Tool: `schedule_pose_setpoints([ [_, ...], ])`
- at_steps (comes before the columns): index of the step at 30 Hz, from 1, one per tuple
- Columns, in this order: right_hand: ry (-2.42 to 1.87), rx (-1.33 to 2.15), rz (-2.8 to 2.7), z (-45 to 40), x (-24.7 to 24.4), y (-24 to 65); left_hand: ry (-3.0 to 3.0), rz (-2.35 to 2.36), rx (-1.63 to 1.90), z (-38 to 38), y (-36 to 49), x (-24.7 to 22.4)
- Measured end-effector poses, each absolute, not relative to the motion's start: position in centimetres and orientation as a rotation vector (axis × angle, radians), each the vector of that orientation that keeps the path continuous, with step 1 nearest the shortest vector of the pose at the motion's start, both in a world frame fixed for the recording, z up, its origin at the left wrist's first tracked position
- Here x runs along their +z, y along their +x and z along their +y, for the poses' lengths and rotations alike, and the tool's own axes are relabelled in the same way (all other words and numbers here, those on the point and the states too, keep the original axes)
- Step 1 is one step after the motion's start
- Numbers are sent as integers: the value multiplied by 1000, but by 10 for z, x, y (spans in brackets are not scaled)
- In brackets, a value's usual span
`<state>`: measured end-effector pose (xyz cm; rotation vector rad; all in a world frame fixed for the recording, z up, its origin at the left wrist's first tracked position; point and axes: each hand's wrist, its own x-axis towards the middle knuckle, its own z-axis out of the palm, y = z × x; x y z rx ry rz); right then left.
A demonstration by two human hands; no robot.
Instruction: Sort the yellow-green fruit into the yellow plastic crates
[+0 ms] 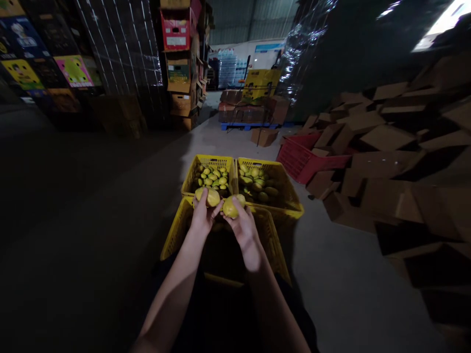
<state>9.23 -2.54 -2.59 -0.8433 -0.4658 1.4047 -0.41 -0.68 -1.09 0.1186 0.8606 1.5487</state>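
Note:
My left hand is closed around a yellow mango, thumb on top. Close beside it, my right hand grips a second yellow mango. Both hands are held over the near yellow crate, whose inside is mostly dark, with some fruit faintly visible at its far end. Beyond it stand two more yellow crates. The far left crate holds several small yellow-green mangoes. In the far right crate lie larger green mangoes, partly in shadow.
A red crate and a big heap of cardboard boxes lie to the right. Stacked cartons rise at the back left. Farther back is a blue pallet loaded with boxes. Grey floor surrounds the crates.

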Motion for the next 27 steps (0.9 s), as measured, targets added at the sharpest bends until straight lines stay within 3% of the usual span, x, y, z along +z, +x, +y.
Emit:
schedule_pose_setpoints([
  [9,-864,754,-960,-20,-28,103,1106,1132,1878,-17,-11,-14],
  [20,-742,1219,-730,-22,-24,110,477,693,1456,-17,-19,-5],
  [27,-663,1334,-674,-19,-24,115,309,549,1364,-18,-24,2],
])
